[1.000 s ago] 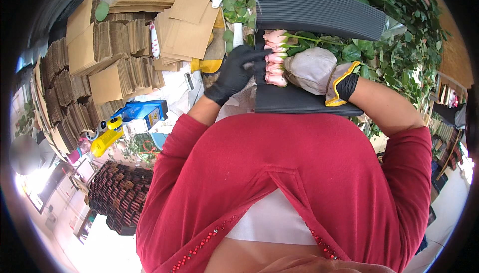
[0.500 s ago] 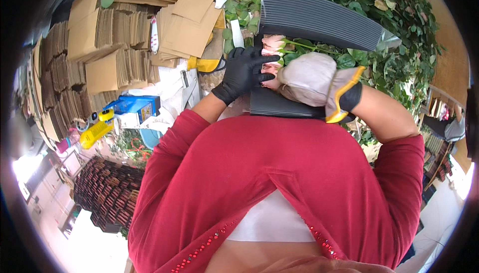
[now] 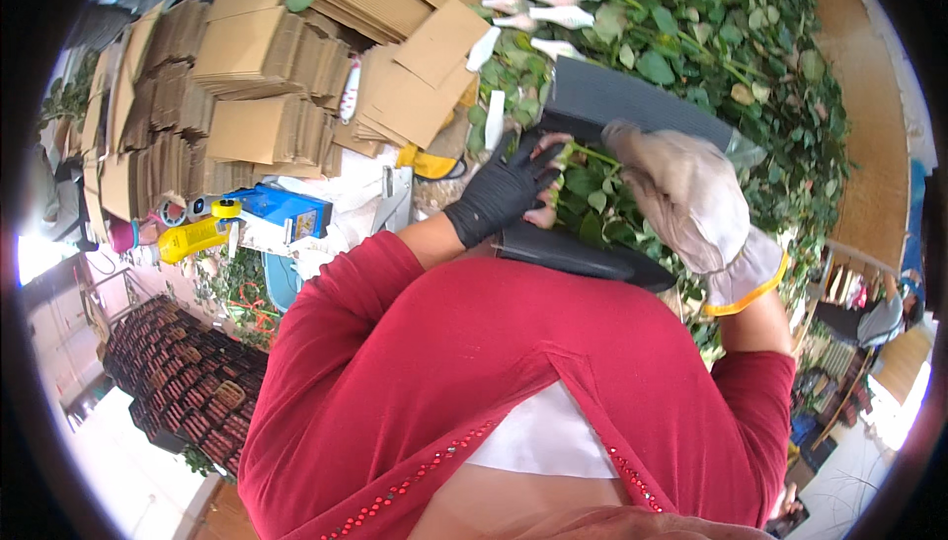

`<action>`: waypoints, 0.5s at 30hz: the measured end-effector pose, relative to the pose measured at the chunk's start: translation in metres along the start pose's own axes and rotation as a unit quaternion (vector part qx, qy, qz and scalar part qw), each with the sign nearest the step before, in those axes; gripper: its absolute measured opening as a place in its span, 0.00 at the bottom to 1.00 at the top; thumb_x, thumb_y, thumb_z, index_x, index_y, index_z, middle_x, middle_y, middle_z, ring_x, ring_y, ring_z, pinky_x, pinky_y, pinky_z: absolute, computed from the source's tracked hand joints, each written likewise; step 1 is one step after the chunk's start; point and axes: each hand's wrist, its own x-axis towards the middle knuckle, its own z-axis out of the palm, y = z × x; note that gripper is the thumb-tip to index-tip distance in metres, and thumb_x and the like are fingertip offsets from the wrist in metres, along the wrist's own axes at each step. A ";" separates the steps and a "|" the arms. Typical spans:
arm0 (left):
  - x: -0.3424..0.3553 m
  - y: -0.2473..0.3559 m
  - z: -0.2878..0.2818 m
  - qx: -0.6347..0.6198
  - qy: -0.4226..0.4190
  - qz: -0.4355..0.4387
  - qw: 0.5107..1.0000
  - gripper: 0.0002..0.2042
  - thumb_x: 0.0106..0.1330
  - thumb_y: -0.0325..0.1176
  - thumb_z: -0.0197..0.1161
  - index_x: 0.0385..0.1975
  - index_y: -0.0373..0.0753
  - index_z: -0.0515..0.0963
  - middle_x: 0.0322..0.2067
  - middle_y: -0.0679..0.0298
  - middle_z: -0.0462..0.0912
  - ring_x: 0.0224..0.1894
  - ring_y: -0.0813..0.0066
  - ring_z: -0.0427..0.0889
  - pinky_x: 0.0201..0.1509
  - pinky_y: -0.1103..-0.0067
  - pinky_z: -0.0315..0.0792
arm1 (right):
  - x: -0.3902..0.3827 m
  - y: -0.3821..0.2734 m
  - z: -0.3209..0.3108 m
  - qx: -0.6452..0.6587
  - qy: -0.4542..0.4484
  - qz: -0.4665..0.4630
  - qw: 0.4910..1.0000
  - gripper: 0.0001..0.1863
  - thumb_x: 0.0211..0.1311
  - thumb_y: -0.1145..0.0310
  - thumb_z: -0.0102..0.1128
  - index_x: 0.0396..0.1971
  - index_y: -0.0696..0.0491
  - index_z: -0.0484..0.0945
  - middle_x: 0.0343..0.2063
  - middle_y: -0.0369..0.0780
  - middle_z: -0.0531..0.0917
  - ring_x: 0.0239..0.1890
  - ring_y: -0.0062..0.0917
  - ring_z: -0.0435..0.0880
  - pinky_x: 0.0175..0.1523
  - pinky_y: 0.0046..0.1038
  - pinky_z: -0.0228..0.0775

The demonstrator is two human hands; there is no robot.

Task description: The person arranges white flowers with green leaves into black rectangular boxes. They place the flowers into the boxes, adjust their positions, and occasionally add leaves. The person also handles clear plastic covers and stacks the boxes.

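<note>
My left hand (image 3: 504, 190), in a black glove, lies against the pink rose heads (image 3: 546, 210) with its fingers spread over their front; part of the roses is hidden under it. The roses' green stems and leaves (image 3: 592, 194) run right between two sides of a dark holder, its far ribbed wall (image 3: 632, 106) and its near dark wall (image 3: 578, 256) next to my body. Over the leaves at the holder's right side is my right hand (image 3: 686, 194), in a pale work glove with a yellow-edged cuff. Its fingers are smeared by motion.
Stacks of brown cardboard sheets (image 3: 252, 130) stand at the left. Several roses in white net sleeves (image 3: 563, 17) lie at the far side, beside a heap of leafy stems (image 3: 780, 96). A yellow bottle (image 3: 193, 239) and a blue box (image 3: 281, 212) sit at the left.
My right hand has drawn back to the right from the rose heads to the leaves, uncovering the stems. My left hand stays at the roses. The view has shifted, showing more of the far side.
</note>
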 end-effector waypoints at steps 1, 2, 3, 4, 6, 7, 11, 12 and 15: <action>0.005 0.001 -0.005 -0.011 0.095 0.035 0.995 0.16 0.62 0.32 0.61 0.51 0.41 0.77 0.59 0.59 0.74 0.64 0.59 0.73 0.69 0.60 0.65 | 0.009 -0.005 -0.006 -0.041 0.058 0.013 0.997 0.20 0.59 0.72 0.65 0.53 0.55 0.78 0.37 0.49 0.83 0.41 0.49 0.83 0.47 0.44 0.76; 0.009 0.011 -0.007 -0.298 0.064 -0.074 0.949 0.17 0.66 0.31 0.58 0.55 0.41 0.75 0.56 0.61 0.75 0.54 0.67 0.76 0.62 0.67 0.69 | 0.019 0.002 0.002 -0.048 0.106 -0.044 0.992 0.25 0.57 0.73 0.66 0.57 0.54 0.76 0.40 0.49 0.82 0.43 0.50 0.82 0.48 0.43 0.75; 0.015 0.013 -0.009 -0.554 0.033 -0.168 0.815 0.17 0.70 0.29 0.56 0.58 0.42 0.73 0.53 0.63 0.76 0.44 0.74 0.79 0.54 0.73 0.73 | 0.026 0.013 0.015 -0.089 0.017 -0.006 0.996 0.19 0.60 0.69 0.66 0.52 0.54 0.79 0.35 0.50 0.83 0.39 0.48 0.83 0.45 0.43 0.76; 0.014 0.009 -0.006 -0.447 0.067 -0.099 0.886 0.17 0.73 0.28 0.53 0.61 0.43 0.70 0.50 0.65 0.76 0.37 0.79 0.76 0.47 0.77 0.73 | 0.033 0.028 0.026 -0.084 -0.066 0.040 0.993 0.17 0.61 0.65 0.66 0.49 0.55 0.81 0.33 0.50 0.83 0.37 0.48 0.84 0.43 0.44 0.76; 0.012 0.017 -0.008 -0.644 0.038 -0.235 0.727 0.19 0.74 0.28 0.53 0.64 0.46 0.68 0.45 0.68 0.75 0.31 0.81 0.72 0.35 0.77 0.71 | 0.076 0.018 0.014 -0.098 -0.245 0.111 0.958 0.19 0.63 0.53 0.67 0.40 0.56 0.83 0.27 0.51 0.84 0.35 0.47 0.86 0.40 0.46 0.77; 0.012 0.022 -0.011 -0.719 0.049 -0.301 0.625 0.20 0.75 0.28 0.52 0.66 0.47 0.67 0.42 0.70 0.74 0.28 0.82 0.70 0.29 0.77 0.69 | 0.096 0.014 0.002 -0.068 -0.298 0.056 0.951 0.21 0.63 0.52 0.67 0.44 0.55 0.80 0.30 0.54 0.84 0.37 0.48 0.86 0.40 0.43 0.77; 0.007 0.016 -0.015 -0.946 -0.032 -0.212 0.242 0.23 0.75 0.24 0.53 0.68 0.51 0.65 0.35 0.67 0.70 0.24 0.81 0.69 0.20 0.76 0.61 | 0.214 -0.041 -0.045 -0.115 0.075 -0.215 0.967 0.41 0.60 0.56 0.71 0.69 0.57 0.66 0.55 0.53 0.80 0.56 0.49 0.81 0.58 0.41 0.76; 0.006 0.011 0.003 -0.881 -0.004 -0.124 0.456 0.22 0.76 0.30 0.54 0.68 0.50 0.66 0.39 0.67 0.71 0.28 0.79 0.69 0.24 0.74 0.64 | 0.253 -0.071 -0.062 -0.117 0.225 -0.324 0.912 0.44 0.59 0.54 0.71 0.71 0.56 0.62 0.59 0.54 0.77 0.59 0.48 0.79 0.61 0.40 0.75; 0.008 -0.007 0.046 -0.268 0.176 0.047 0.946 0.24 0.75 0.44 0.56 0.69 0.51 0.67 0.50 0.67 0.75 0.38 0.75 0.71 0.35 0.66 0.69 | 0.355 -0.113 -0.091 -0.236 0.303 -0.345 0.857 0.33 0.63 0.56 0.64 0.63 0.56 0.68 0.52 0.51 0.80 0.52 0.46 0.82 0.56 0.40 0.76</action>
